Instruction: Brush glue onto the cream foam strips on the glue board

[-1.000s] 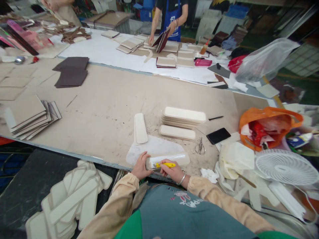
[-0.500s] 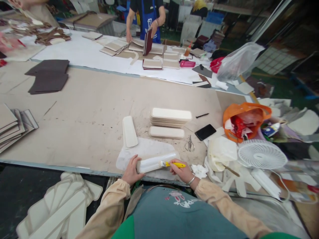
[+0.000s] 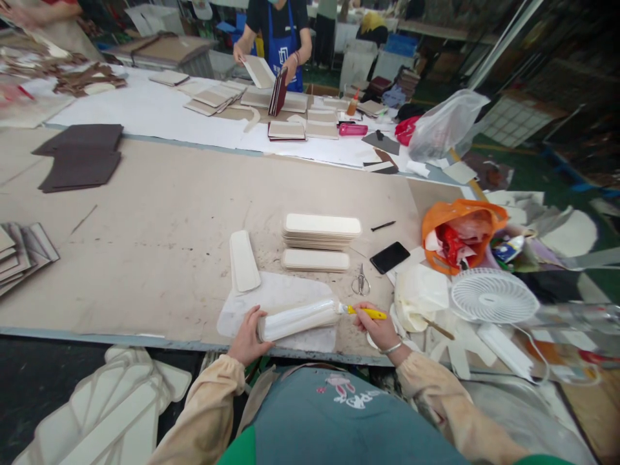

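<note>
The right hand (image 3: 378, 325) is closed around one yellow-handled brush (image 3: 367, 312), its bristles at the right end of one white-coated strip (image 3: 300, 319). The left hand (image 3: 250, 336), partly open, grips that strip's left end between thumb and fingers. The strip lies between the hands, over one white sheet (image 3: 285, 289). Beyond it stand two stacks of cream strips (image 3: 321, 224), with one pair of scissors (image 3: 361, 283) and one black phone (image 3: 389, 258) to their right.
</note>
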`<action>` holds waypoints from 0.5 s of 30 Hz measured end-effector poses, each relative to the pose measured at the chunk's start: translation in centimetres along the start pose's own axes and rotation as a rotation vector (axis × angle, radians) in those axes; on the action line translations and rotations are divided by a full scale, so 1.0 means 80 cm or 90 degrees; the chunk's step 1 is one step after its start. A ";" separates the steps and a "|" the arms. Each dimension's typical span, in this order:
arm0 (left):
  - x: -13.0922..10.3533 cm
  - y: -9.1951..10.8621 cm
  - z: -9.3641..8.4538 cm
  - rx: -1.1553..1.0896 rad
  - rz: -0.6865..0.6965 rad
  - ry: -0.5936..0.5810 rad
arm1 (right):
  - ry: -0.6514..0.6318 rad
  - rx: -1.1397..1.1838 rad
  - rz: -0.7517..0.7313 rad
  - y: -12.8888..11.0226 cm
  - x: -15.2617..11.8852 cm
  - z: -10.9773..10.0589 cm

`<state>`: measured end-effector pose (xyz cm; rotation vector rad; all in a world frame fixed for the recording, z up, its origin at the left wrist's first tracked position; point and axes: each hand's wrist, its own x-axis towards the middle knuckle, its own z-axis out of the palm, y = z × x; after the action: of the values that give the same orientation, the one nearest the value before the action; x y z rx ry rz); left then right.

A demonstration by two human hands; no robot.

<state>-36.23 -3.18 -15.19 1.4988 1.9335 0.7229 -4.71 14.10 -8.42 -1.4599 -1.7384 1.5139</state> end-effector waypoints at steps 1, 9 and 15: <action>0.000 0.000 -0.001 -0.001 -0.001 0.001 | 0.004 0.004 -0.001 -0.003 -0.001 0.003; -0.005 -0.004 -0.009 0.011 -0.015 0.010 | -0.048 0.047 -0.017 -0.017 -0.002 0.043; -0.006 -0.007 -0.009 0.014 -0.025 0.010 | 0.014 0.047 0.020 -0.009 0.005 0.023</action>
<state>-37.05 -3.81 -15.04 1.4682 1.9835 0.6997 -6.69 13.68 -8.54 -1.4677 -1.6375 1.5547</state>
